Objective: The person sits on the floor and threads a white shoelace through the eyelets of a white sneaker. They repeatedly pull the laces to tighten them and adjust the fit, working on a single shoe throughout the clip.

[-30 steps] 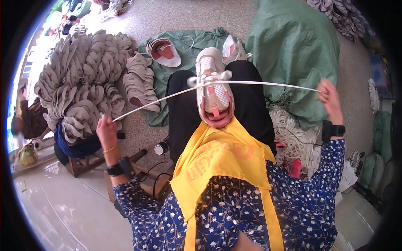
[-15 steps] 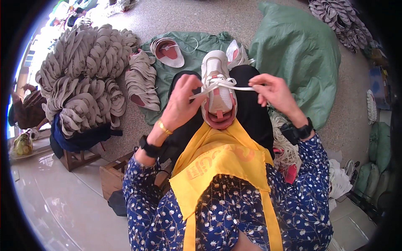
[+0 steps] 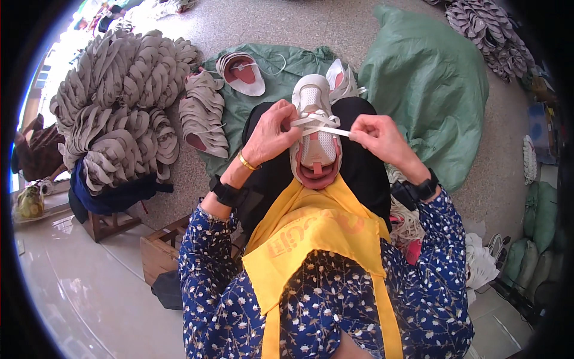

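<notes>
A white and pink sneaker (image 3: pixel 315 149) rests between my knees, its toe pointing away from me and its heel opening close to the yellow apron (image 3: pixel 311 230). White shoelace (image 3: pixel 327 129) crosses over its tongue area. My left hand (image 3: pixel 272 133) pinches one part of the lace at the left side of the shoe. At the right side my right hand (image 3: pixel 379 137) has a lace end between thumb and fingers, drawn out from the crossing. Both hands are just above the shoe's sides.
Stacked grey shoe uppers (image 3: pixel 128 84) fill the far left. A shorter row of uppers (image 3: pixel 203 110) and a loose upper (image 3: pixel 241 73) lie by a green sheet (image 3: pixel 275 57). A bulging green sack (image 3: pixel 424 90) stands right. A wooden box (image 3: pixel 158 251) is at lower left.
My hands have come closer together over the shoe, the right one moving left and slightly down. The lace between them is shorter, and the left hand is now nearer the crossing.
</notes>
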Tool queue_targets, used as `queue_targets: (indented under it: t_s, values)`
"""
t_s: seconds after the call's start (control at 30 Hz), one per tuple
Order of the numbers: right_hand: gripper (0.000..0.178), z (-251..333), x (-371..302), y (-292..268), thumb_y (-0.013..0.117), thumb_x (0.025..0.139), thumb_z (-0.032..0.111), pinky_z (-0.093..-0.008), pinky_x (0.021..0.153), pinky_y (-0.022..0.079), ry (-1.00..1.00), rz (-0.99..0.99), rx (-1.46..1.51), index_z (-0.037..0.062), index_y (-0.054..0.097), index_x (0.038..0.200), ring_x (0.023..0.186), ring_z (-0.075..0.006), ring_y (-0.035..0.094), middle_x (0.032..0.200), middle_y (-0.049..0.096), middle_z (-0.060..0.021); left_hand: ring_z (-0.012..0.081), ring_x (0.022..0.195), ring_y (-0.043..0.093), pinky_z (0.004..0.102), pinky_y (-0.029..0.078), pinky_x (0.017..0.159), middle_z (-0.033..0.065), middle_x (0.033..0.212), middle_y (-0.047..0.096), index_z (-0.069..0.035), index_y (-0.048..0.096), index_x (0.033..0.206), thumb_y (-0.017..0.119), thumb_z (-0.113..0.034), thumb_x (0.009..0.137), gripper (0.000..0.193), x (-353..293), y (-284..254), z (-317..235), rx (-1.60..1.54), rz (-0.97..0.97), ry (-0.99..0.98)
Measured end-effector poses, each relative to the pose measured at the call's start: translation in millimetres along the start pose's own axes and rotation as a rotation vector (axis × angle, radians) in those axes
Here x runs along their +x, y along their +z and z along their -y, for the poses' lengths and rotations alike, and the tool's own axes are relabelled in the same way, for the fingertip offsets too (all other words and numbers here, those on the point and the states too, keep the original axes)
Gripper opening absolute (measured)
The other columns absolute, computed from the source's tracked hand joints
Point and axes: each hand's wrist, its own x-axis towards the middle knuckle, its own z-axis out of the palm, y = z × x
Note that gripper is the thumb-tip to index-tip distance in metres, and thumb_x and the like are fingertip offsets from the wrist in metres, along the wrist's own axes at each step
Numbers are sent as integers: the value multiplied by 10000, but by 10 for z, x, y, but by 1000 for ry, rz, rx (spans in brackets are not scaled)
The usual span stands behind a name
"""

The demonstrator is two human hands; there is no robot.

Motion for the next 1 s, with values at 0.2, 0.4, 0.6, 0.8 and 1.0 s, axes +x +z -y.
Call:
queue_targets:
  t_s: [0.2,0.4,0.6,0.8,1.0]
  values:
    - [117,56,-495,-482,689,975,118,-187,499,369,215,47,57,15,678,920,577,17,476,717,569,74,128,744,515,279,472,698,47,884,526,-5,567,947,683,-76,838,174,-61,111,-25,19,-98,64]
    - [127,246,-156,-86,734,936,103,-221,496,388,-29,-177,-129,14,721,1026,556,-13,497,767,638,28,121,688,559,271,487,645,48,825,546,-3,548,930,684,-49,861,159,-125,174,-129,-66,-178,1]
    - [111,308,425,240,726,934,106,-234,574,418,-405,-131,-412,2,691,918,613,-51,499,817,648,17,194,650,612,331,501,610,104,775,593,7,565,848,748,-86,845,205,-222,185,-199,-15,-186,-41]
    - [129,234,475,151,664,998,128,-219,589,446,-51,72,40,8,630,966,630,-47,529,796,622,28,218,645,644,340,513,609,128,732,635,19,573,848,761,-91,844,218,-233,159,-250,-46,-159,-116]
    - [180,165,423,48,740,964,174,-188,596,450,-5,77,266,47,614,987,655,-10,537,772,611,38,80,672,584,271,477,595,23,737,592,-21,537,895,730,-50,886,196,-263,199,-134,-343,-136,-173]
